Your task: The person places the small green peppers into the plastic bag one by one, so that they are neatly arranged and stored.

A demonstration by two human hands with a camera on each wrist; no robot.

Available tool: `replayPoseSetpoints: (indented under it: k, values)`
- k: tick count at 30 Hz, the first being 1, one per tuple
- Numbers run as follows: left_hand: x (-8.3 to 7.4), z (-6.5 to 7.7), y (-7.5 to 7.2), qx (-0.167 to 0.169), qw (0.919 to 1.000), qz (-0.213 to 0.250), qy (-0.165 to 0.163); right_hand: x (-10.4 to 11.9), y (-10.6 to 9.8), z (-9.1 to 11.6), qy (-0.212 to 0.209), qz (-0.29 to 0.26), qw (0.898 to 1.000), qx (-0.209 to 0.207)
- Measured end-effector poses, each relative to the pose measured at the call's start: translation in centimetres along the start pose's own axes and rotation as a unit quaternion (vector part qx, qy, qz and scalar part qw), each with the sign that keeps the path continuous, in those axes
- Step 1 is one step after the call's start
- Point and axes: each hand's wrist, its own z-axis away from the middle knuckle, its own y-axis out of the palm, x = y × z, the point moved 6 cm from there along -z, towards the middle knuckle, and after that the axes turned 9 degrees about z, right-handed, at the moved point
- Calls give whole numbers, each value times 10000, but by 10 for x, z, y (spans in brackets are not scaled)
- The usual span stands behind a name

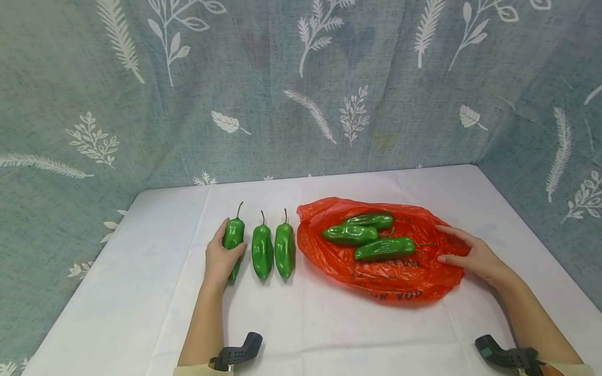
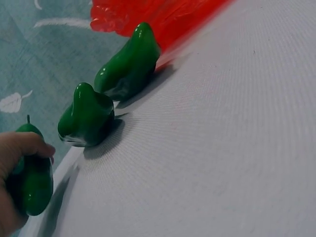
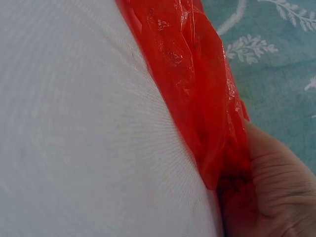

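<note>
My left hand [image 1: 218, 261] grips a long green pepper [image 1: 234, 230] at the left, its stem pointing to the far side. Seen from the left wrist, the thumb lies across this pepper [image 2: 37, 192]. Just right of it, two more green peppers [image 1: 262, 251] lie side by side on the white cloth, stems also pointing away. A red plastic bag [image 1: 329, 261] is spread flat further right, with several green peppers [image 1: 385, 248] lying on it. My right hand [image 1: 482, 261] holds the bag's right end between thumb and fingers; the right wrist view shows the bag's folds [image 3: 212, 98] reaching into the hand.
A white cloth [image 1: 357, 334] covers the table. Behind it and at both sides hangs a grey-green curtain [image 1: 263, 125] with white leaf prints. Each forearm carries a dark wrist mount [image 1: 235, 355] that juts inward over the near part of the table.
</note>
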Motion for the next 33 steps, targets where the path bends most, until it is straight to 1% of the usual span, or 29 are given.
replayPoseSetpoints:
  k: [4,9,12,15,23,29,33]
  values:
    - [-7,0,-2,-89,9998,95,132,0,-1,0,-22,3,10000,-16]
    - [-11,0,-7,-233,9995,119,185,-1,0,0,27,-52,10000,-23]
    - [-13,0,-8,-253,9994,114,220,0,0,0,-3,-26,10000,-18]
    - [-19,2,-8,-259,9990,140,341,1,-1,0,-49,4,10000,-31]
    - [-42,11,-5,-193,9950,579,787,-1,0,0,6,-54,10000,-6]
    - [-64,22,-5,-225,9915,673,1092,-1,0,-1,-52,-37,10000,-13]
    - [-78,31,-3,-200,9888,712,1294,-1,0,0,38,-26,10000,-5]
